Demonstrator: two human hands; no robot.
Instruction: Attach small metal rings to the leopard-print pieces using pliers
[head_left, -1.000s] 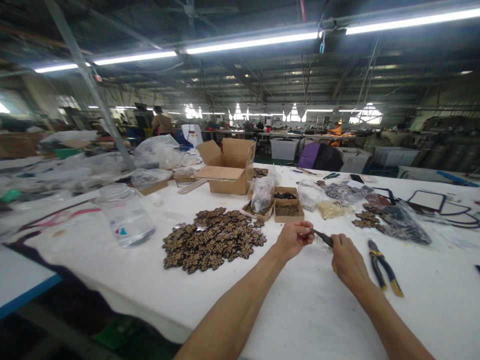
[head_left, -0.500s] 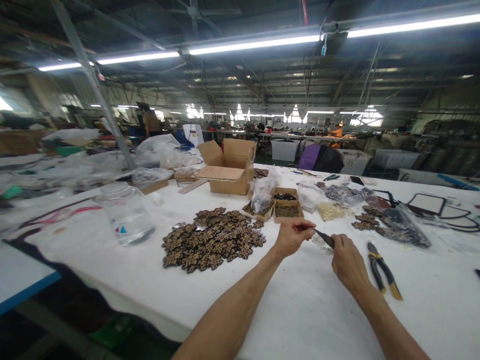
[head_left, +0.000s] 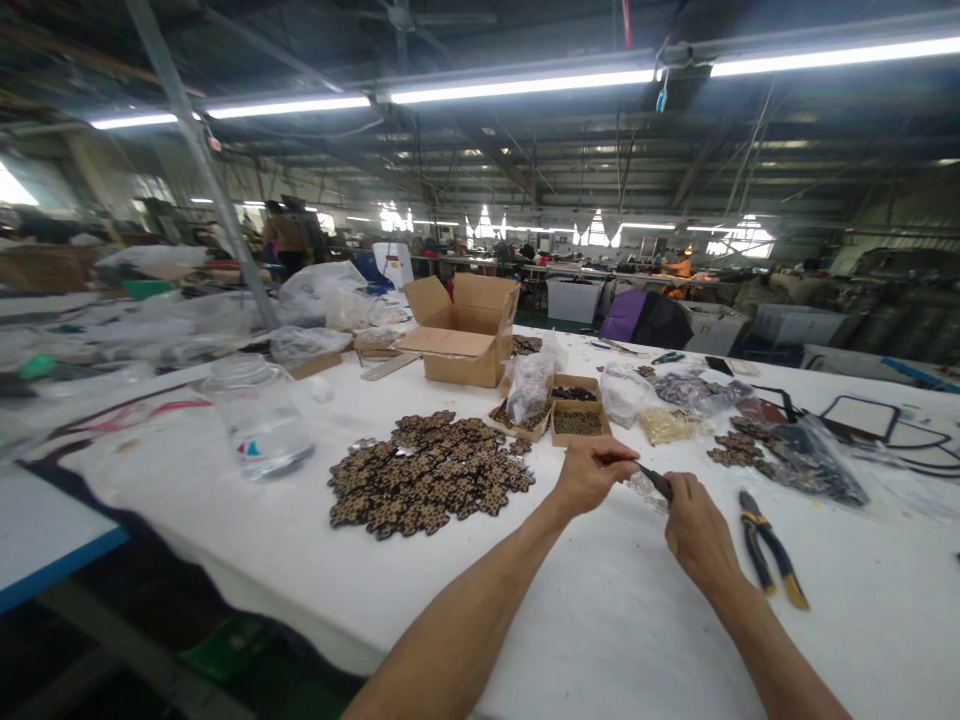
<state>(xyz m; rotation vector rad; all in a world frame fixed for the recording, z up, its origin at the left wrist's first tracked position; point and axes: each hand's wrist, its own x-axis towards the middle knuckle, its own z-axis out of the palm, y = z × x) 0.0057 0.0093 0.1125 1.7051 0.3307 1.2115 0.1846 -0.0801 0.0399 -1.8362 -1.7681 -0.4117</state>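
Your left hand (head_left: pixel 592 475) has its fingers pinched close together on a thin dark bit (head_left: pixel 616 460), right at the tips, and it is too small for me to tell what it is. Your right hand (head_left: pixel 697 525) is curled around a dark tool (head_left: pixel 658 484), with its fingers wrapped on the back end. The tool sticks out of that hand and points up and left, so its thin tip is right by your left fingertips. I can't tell if the tip touches the bit. Both hands are up over the white table (head_left: pixel 622 620). Some tiny shiny bits (head_left: pixel 646 490) lie on the table under the tool, between your two hands. A big heap of spotted flower shapes (head_left: pixel 431 475) lies to the left of your left hand, near it but not touching. Just past your left hand is a small box (head_left: pixel 577 439) with little brown bits in it, and behind that sits another small box with black bits (head_left: pixel 574 393). A bag of gold bits (head_left: pixel 670 427) lies a little past the tool. The pliers (head_left: pixel 772 550) with black and yellow handles lie on the table just to the right of your right hand, with their handles spread apart.
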